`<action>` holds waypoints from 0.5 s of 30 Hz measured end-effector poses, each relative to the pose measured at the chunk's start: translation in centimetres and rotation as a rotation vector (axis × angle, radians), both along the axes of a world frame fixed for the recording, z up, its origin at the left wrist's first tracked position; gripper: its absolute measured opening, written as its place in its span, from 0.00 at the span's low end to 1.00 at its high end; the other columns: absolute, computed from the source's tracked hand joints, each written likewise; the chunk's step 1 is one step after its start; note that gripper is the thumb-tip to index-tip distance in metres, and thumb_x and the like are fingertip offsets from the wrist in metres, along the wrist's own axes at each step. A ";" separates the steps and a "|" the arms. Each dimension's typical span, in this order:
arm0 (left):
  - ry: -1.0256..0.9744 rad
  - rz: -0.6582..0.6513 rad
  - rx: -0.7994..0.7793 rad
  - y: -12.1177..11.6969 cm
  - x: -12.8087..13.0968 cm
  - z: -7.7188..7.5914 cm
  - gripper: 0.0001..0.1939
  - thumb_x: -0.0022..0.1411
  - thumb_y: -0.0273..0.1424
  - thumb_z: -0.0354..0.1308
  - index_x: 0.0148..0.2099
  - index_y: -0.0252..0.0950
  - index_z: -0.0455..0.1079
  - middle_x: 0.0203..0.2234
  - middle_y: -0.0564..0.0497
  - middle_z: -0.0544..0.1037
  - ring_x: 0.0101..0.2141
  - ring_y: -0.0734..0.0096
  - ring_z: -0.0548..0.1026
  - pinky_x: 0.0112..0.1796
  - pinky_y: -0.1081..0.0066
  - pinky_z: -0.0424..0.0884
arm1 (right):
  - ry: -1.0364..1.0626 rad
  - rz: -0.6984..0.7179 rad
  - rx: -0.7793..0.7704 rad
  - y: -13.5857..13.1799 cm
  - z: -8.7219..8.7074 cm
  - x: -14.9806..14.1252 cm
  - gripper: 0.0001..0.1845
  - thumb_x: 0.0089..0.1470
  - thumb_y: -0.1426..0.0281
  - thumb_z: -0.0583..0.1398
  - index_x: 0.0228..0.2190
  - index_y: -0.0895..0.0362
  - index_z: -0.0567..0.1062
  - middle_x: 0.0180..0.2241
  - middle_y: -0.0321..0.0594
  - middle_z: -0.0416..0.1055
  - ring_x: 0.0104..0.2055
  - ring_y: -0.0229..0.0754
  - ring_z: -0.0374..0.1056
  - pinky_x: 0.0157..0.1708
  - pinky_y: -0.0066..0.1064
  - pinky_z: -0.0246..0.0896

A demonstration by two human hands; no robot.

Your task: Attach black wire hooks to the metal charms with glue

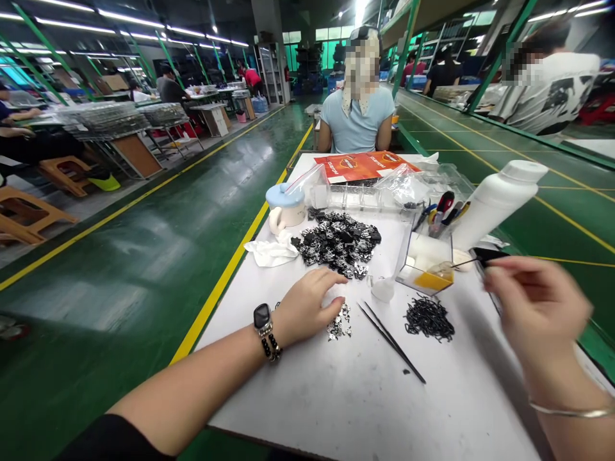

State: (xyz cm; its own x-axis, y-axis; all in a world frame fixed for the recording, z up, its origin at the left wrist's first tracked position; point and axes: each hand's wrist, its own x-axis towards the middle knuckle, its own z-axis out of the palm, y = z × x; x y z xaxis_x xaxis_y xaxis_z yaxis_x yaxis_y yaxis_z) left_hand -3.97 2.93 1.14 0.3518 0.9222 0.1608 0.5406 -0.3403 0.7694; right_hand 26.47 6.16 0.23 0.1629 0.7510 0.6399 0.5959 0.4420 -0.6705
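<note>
My left hand [310, 304], with a watch and beaded bracelet at the wrist, rests on the table with thumb and fingers apart. Under its fingertips lie small silver metal pieces [340, 323]. Just beyond is a heap of black and silver parts [336, 242]. My right hand [538, 314], slightly blurred, is pinched on a thin black stick [465, 262] whose far end reaches the clear box [425, 269] with something yellow in it. Black tweezers [394, 344] lie between my hands, beside a pile of small black curved pieces [429, 318]. A small translucent cup [383, 289] stands behind the tweezers.
A lidded mug [287, 206] and a crumpled tissue [272, 252] are at the table's left edge. A white bottle [502, 198] leans at the right, by scissors and pens. Plastic bags and orange printed sheets [358, 168] lie at the back. A person [358, 121] sits ahead.
</note>
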 end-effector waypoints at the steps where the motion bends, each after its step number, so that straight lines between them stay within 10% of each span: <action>1: 0.060 -0.028 0.047 0.3 0.0 -0.3 0.16 0.59 0.28 0.53 0.50 0.33 0.67 0.47 0.41 0.70 0.49 0.58 0.66 0.53 0.54 0.60 | -0.056 0.070 -0.048 0.1 -0.4 -0.9 0.10 0.54 0.63 0.60 0.35 0.57 0.71 0.29 0.40 0.68 0.27 0.36 0.64 0.28 0.30 0.61; 7: 0.340 -0.161 0.206 1.4 0.5 -1.7 0.21 0.64 0.29 0.48 0.59 0.35 0.60 0.59 0.43 0.63 0.55 0.51 0.59 0.55 0.47 0.54 | -0.311 0.238 -0.244 -1.3 -1.2 -4.5 0.13 0.51 0.62 0.60 0.38 0.55 0.68 0.23 0.33 0.64 0.24 0.36 0.59 0.28 0.32 0.58; 15: 0.454 -0.115 0.299 2.0 0.7 -2.0 0.16 0.63 0.24 0.44 0.51 0.30 0.66 0.46 0.39 0.70 0.46 0.58 0.66 0.48 0.57 0.66 | -0.395 0.285 -0.396 -1.4 -1.7 -5.6 0.19 0.53 0.58 0.57 0.43 0.56 0.65 0.24 0.33 0.65 0.22 0.37 0.61 0.23 0.29 0.55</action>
State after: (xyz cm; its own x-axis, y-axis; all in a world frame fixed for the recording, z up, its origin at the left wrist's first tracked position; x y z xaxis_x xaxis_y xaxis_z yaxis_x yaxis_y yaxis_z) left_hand -3.30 4.89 -0.85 0.5425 0.8112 0.2180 0.7417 -0.5845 0.3290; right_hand 20.84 4.73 -1.50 -0.2710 0.9223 0.2755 0.7274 0.3836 -0.5689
